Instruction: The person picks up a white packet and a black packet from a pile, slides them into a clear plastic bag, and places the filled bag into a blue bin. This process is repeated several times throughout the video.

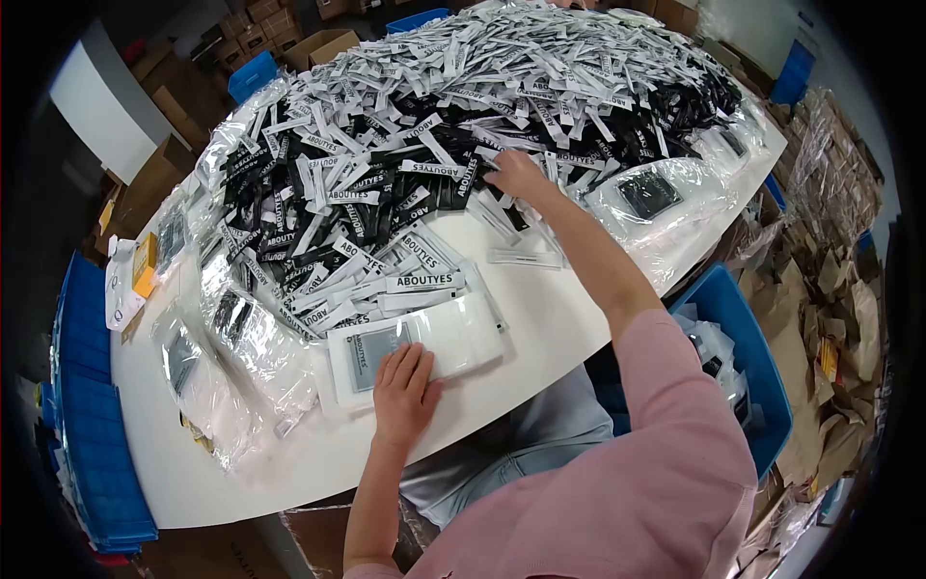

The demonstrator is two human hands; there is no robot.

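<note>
My left hand lies flat, fingers stretched out, on a white plastic bag with a grey printed panel at its left end. The bag rests on the white table near the front edge. Over at the pile's near edge, my right hand has its fingers curled down among narrow packets; what is between the fingertips is hidden. The large heap of black and white packets is printed ABOUTYES. Several white packets lie just beyond the bag, and one pale packet lies apart below my right forearm.
Clear plastic bags lie on the white table at the left, and a filled clear bag lies at the right. A blue bin with wrapped items stands beside my right side. Blue bins line the left. Cartons and brown paper surround the table.
</note>
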